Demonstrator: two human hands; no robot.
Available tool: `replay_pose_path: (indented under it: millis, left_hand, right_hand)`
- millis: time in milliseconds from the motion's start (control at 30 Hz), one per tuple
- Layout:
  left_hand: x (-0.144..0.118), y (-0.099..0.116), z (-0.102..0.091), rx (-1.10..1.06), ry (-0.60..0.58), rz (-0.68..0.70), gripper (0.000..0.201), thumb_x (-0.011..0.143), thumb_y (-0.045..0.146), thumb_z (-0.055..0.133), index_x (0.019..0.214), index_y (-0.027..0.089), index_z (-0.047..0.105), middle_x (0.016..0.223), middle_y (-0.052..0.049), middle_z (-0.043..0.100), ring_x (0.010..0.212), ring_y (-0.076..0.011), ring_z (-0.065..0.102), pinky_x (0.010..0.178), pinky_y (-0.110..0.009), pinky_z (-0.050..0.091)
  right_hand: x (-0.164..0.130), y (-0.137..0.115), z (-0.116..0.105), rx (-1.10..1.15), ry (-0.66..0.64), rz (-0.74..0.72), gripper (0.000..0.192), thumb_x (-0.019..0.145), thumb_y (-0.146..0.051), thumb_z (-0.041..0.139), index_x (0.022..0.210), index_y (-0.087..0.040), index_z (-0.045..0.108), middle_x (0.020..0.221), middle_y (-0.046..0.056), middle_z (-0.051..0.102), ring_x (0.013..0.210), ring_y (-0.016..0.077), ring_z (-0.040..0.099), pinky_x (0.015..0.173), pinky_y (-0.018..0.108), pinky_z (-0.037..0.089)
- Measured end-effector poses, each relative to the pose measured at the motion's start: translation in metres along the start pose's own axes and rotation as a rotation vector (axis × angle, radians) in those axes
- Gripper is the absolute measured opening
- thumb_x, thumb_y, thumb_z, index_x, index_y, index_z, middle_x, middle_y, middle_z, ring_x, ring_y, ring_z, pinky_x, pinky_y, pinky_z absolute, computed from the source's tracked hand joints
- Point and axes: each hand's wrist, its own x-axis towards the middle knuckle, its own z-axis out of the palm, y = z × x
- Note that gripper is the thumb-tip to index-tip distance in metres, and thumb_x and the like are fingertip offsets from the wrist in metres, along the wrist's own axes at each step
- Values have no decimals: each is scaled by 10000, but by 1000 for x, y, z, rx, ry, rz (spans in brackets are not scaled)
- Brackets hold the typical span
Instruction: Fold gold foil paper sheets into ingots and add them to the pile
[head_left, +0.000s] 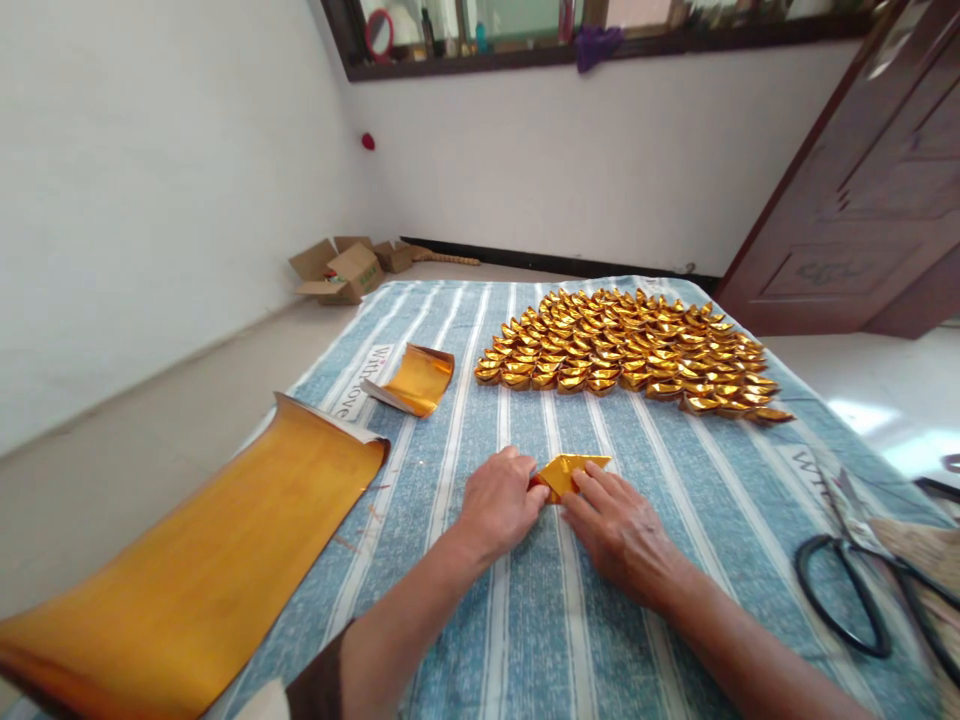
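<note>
Striped cloth (540,620) covers the tabletop, keeping foil off bare surface. Big gold sheet (187,570) lies left, within reach. Ingots (630,350) packed in rows, far side. My left hand (499,500) and right hand (619,530) pinch the folded piece (568,472), pressed flat between them for creasing.

Both hands are resting on a blue striped cloth (525,620); the left hand (499,500) and right hand (619,525) are pinching a small folded gold paper (570,470) between their fingertips; a big curling gold sheet (187,570) is lying at the left, a smaller gold piece (416,380) beyond it; rows of folded gold ingots (630,350) are sitting farther back; what are probably black scissors (862,590) are lying at the right edge.
</note>
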Motion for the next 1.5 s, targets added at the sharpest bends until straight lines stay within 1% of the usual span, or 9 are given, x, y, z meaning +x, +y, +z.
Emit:
replay_pose_path:
  millis: [200,433,600,733,933,1067,1233,1367,1500]
  left_hand:
    - [5,1,3,-60,-13,1,57,778,224,594,754,200,639,810,-16,637,782,-171,614,679,-262,435]
    - [8,3,1,-138,-87,-91,120,706,240,657,823,215,672,774,-1,675,757,-191,629,616,-260,393]
    - [10,1,4,-179,-99,-109,68,697,238,660,760,215,674,698,14,653,676,-167,606,560,-248,342]
    - [9,-1,5,-214,-95,-106,35,701,232,654,726,214,671,660,30,625,641,-143,577,552,-237,321]
    - [6,-1,5,-255,-70,-56,25,714,193,640,692,200,651,679,32,589,666,-134,549,584,-233,327]
    - [4,-1,5,-304,-16,9,79,720,140,636,656,184,623,691,29,565,675,-128,540,613,-227,353]
    - [-1,-3,10,-275,99,117,109,742,101,639,672,179,608,698,22,564,685,-132,539,612,-228,366]
    - [-3,-5,14,-30,344,310,138,829,130,591,699,175,597,709,-6,562,715,-166,519,653,-277,366]
    - [-7,-5,13,128,538,451,271,939,176,445,699,176,571,718,-29,555,693,-182,469,641,-313,337]
  right_hand:
    - [5,11,3,174,79,113,251,953,-121,369,877,-165,604,768,45,619,735,166,582,692,287,469]
    - [10,17,9,254,199,166,282,947,-97,359,879,-165,625,809,63,635,787,161,579,706,261,450]
    - [12,19,13,141,205,221,231,937,-155,427,888,-179,651,916,96,650,859,208,565,762,332,443]
    - [12,25,17,267,212,243,180,929,-216,484,991,-177,648,981,92,672,959,234,575,848,376,438]
    - [14,33,7,508,196,391,257,936,-257,475,762,-186,650,762,51,669,756,185,594,749,340,448]
    - [15,35,-3,693,169,482,280,912,-282,509,686,-193,649,717,29,653,702,158,596,692,296,455]
    - [9,43,-7,762,96,531,43,794,-239,652,791,-199,665,729,5,649,690,158,599,656,277,467]
    - [7,47,-16,759,20,366,46,822,-207,631,808,-211,676,751,7,658,724,158,616,682,284,472]
    - [7,43,-29,667,98,184,126,882,-171,557,824,-200,665,813,37,661,783,159,612,719,298,477]
